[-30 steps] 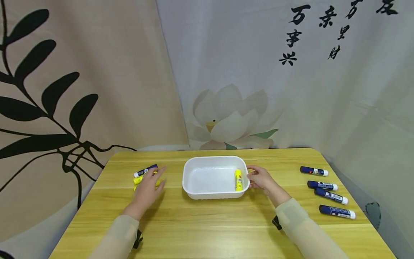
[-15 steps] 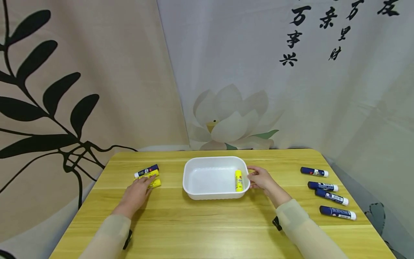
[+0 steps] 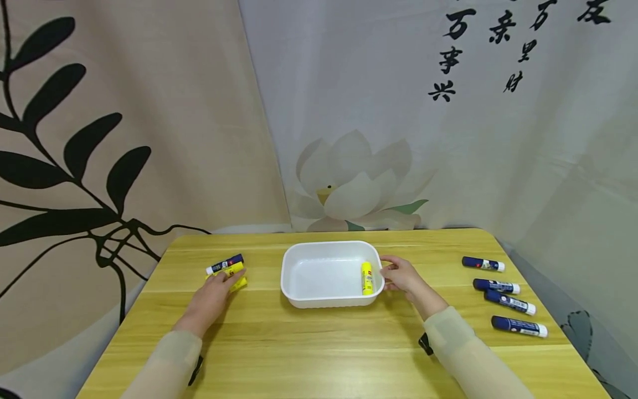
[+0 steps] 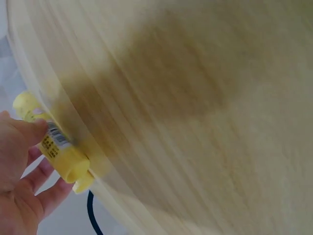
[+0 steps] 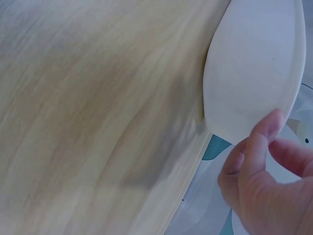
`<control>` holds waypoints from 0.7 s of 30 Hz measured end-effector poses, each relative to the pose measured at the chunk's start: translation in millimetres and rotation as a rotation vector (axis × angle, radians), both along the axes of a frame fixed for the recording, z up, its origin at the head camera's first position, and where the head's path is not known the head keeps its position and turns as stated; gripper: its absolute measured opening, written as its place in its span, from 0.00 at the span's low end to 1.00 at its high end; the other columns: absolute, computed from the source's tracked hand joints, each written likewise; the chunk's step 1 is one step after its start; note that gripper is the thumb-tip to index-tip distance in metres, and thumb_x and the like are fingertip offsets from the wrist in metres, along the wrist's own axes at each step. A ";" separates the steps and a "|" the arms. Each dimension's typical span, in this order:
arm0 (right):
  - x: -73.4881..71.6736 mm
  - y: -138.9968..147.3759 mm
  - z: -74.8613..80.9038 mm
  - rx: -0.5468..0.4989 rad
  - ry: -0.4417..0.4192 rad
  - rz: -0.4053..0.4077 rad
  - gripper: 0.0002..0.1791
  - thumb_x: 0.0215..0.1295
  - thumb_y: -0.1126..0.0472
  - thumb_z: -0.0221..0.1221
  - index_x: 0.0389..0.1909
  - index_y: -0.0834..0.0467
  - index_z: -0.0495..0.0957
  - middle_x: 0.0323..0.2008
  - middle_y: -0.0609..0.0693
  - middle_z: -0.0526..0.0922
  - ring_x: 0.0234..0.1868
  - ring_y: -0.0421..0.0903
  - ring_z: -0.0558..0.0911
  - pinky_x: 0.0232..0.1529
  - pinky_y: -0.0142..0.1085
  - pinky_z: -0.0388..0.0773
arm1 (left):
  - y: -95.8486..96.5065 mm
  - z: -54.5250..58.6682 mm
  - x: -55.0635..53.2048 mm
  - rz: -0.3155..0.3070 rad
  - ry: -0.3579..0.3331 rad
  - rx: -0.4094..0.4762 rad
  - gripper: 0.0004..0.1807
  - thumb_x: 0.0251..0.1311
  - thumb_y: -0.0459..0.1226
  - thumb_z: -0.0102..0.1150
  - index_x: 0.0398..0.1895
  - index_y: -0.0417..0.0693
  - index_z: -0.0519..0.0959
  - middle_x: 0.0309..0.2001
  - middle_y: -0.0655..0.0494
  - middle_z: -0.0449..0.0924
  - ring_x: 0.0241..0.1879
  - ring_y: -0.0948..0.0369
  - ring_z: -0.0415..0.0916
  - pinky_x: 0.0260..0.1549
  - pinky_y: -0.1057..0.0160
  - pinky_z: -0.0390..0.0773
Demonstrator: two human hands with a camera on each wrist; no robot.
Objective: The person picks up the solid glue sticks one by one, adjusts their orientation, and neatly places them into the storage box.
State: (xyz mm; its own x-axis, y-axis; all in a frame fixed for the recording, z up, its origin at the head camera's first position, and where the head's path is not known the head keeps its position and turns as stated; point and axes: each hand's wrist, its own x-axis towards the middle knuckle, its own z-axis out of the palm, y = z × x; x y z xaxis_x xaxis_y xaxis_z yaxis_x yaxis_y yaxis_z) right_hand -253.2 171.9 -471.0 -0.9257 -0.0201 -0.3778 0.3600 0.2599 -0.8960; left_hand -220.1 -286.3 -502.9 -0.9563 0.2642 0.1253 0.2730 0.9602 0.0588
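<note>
Fingers of the left hand [image 3: 209, 299] are holding a yellow tube [image 4: 58, 147] near the left edge of the desk [image 3: 309, 354], thumb pressing on its label. A second yellow tube [image 4: 84, 182] is lying just beside it, whether touching being hard to tell, and a blue tube [image 3: 225, 263] is lying beyond, toward the far left corner. Fingers of the right hand [image 3: 406, 280] are pinching the rim of the tray [image 3: 324, 303], narrow, at the end facing the desk's right edge; a third yellow tube [image 3: 367, 278] is lying inside that end. Four more blue tubes [image 3: 510, 302] are lying along the right edge. Picking up seems to be the step; doing it well is probably meaning gripping mid-barrel, lifting straight so the neighbour is not rolling, and letting the right hand be steadying the tray.
</note>
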 end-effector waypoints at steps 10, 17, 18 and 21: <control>1.2 0.2 1.5 -0.004 -0.002 -0.005 0.26 0.69 0.67 0.51 0.67 0.58 0.63 0.44 0.57 0.71 0.34 0.47 0.78 0.34 0.36 0.81 | 5.2 5.4 0.6 -0.065 0.089 0.084 0.37 0.61 0.26 0.55 0.70 0.64 0.61 0.51 0.41 0.69 0.50 0.45 0.72 0.35 0.51 0.80; 0.1 0.5 -1.2 -0.007 0.004 0.003 0.25 0.69 0.67 0.51 0.67 0.58 0.63 0.44 0.57 0.71 0.37 0.49 0.79 0.37 0.38 0.82 | 14.3 11.1 -0.8 -0.062 0.107 0.223 0.34 0.60 0.30 0.59 0.69 0.57 0.62 0.49 0.40 0.71 0.47 0.46 0.74 0.42 0.48 0.79; 0.0 0.6 -1.5 -0.007 0.005 0.004 0.25 0.69 0.67 0.51 0.67 0.58 0.63 0.44 0.57 0.71 0.37 0.49 0.79 0.36 0.38 0.82 | 16.6 13.2 -1.5 -0.050 0.090 0.271 0.33 0.61 0.29 0.58 0.69 0.55 0.61 0.50 0.39 0.70 0.47 0.46 0.74 0.42 0.47 0.79; -0.1 0.8 -2.2 -0.010 0.007 0.003 0.25 0.69 0.67 0.51 0.66 0.58 0.64 0.44 0.57 0.71 0.36 0.49 0.79 0.36 0.38 0.81 | 24.2 19.3 -5.3 -0.004 0.021 0.446 0.33 0.62 0.30 0.56 0.70 0.51 0.59 0.50 0.39 0.69 0.46 0.47 0.74 0.41 0.50 0.80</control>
